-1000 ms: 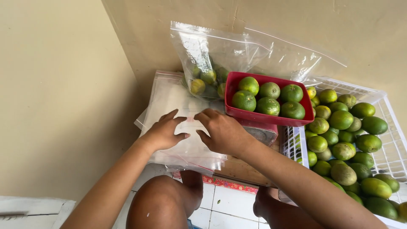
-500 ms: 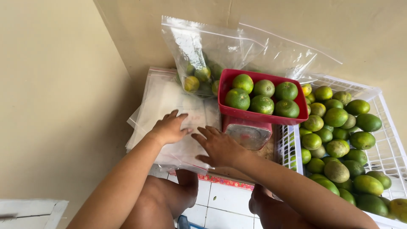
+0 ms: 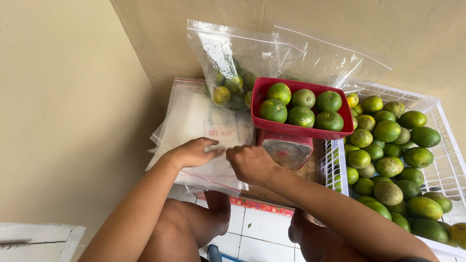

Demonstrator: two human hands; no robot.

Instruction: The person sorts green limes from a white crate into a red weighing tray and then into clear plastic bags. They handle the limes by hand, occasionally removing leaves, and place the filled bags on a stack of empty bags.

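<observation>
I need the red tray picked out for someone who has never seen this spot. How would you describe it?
Start from the big white slatted crate of green citrus on the right. Just left of it a scale stands, and the red tray sits on top of it, holding five green fruits. It is the only red container; the fruit behind it to the left is in a clear plastic bag.

Both hands have drawn closer together on the stack of clear plastic zip bags [image 3: 194, 121]: the left hand [image 3: 191, 153] curls, and the right hand [image 3: 250, 162] now pinches near it.
</observation>
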